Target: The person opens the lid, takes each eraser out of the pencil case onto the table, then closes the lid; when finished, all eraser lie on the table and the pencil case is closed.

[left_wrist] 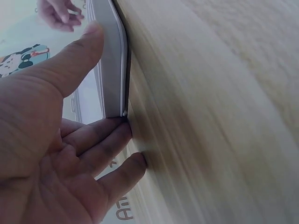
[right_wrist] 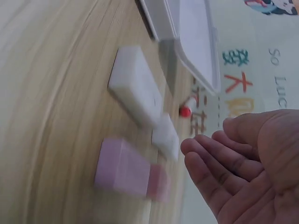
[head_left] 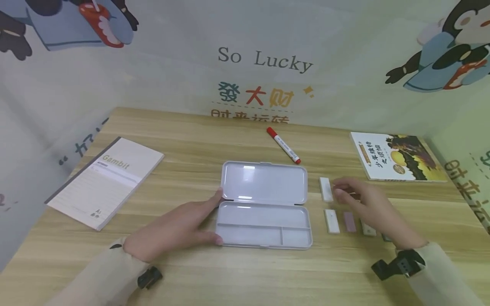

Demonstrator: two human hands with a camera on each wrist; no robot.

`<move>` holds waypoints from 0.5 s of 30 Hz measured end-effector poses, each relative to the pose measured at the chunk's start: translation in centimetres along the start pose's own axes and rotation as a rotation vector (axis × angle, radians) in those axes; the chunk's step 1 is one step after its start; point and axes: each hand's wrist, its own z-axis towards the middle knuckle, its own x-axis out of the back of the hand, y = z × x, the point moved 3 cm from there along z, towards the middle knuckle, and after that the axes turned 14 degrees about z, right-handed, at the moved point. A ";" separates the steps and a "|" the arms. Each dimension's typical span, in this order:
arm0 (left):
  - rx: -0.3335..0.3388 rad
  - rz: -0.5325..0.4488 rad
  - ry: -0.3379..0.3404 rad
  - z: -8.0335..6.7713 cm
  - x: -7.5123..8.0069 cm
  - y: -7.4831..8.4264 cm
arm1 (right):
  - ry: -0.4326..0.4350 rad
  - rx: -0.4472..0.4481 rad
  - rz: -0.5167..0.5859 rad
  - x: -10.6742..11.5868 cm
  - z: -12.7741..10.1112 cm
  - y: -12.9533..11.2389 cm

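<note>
A grey pencil case (head_left: 264, 212) lies open in the middle of the wooden table (head_left: 245, 272), its lid flat and its compartments bare. My left hand (head_left: 212, 216) rests against the case's left end, thumb by the hinge and straight fingers at the near corner; the left wrist view shows the left hand (left_wrist: 108, 88) touching the case (left_wrist: 112, 60) edge. My right hand (head_left: 346, 193) hovers over several erasers right of the case, holding nothing. Below it lie a white eraser (head_left: 326, 189), another white eraser (head_left: 331, 221) and a pink eraser (head_left: 349, 222). In the right wrist view the right hand (right_wrist: 210, 140) is relaxed above the pink eraser (right_wrist: 128, 170).
A red-capped marker (head_left: 283, 145) lies behind the case. A Gambit notebook (head_left: 105, 180) sits at the left and a picture book (head_left: 398, 156) at the far right. Printed walls enclose the table on three sides.
</note>
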 end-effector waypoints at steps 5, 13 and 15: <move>-0.001 -0.003 -0.008 0.1 -0.1 0.0 | -0.071 0.014 0.087 -1.7 2.4 -1.1; -0.017 0.022 0.011 0.1 -0.1 0.1 | -0.096 0.015 0.228 -3.4 4.7 -1.5; -0.018 0.024 0.014 0.0 0.0 0.1 | -0.080 0.021 0.238 -3.6 4.9 -1.8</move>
